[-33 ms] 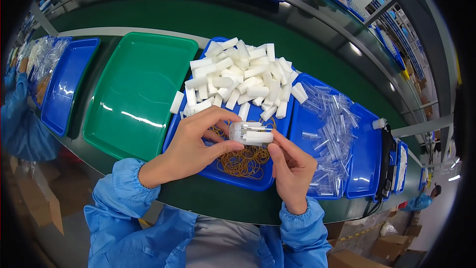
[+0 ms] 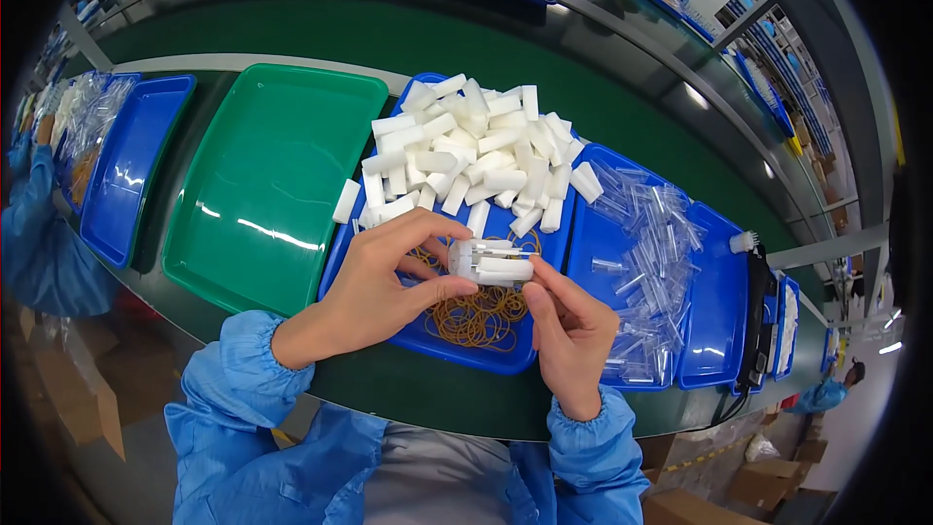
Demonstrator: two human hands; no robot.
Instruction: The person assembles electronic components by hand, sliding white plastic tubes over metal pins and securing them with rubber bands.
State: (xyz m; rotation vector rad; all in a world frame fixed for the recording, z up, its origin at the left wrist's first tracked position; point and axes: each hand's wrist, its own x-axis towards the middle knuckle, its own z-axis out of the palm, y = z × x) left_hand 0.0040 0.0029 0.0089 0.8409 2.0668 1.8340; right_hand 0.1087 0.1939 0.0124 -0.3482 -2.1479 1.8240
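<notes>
White block bundle [image 2: 491, 263] sits between your two hands, just above the pile of rubber bands [image 2: 476, 316] in the middle blue tray [image 2: 428, 340]. Left hand [image 2: 384, 287]: fingers curled narrow around the bundle's left end, thumb beneath. Right hand [image 2: 569, 331]: fingers pinched on the right end (whether a band is already on them, cannot tell). Keep the blocks squared and flush while you grip; hold close over the tray so a slip lands there, and press evenly so no piece skews. Beyond: loose heap of white blocks [image 2: 476, 151] at the tray's far end, clear plastic tubes [image 2: 646, 253] in the blue tray on the right, green tray [image 2: 272, 175] to the left, then the dark green bench [image 2: 389, 39].
</notes>
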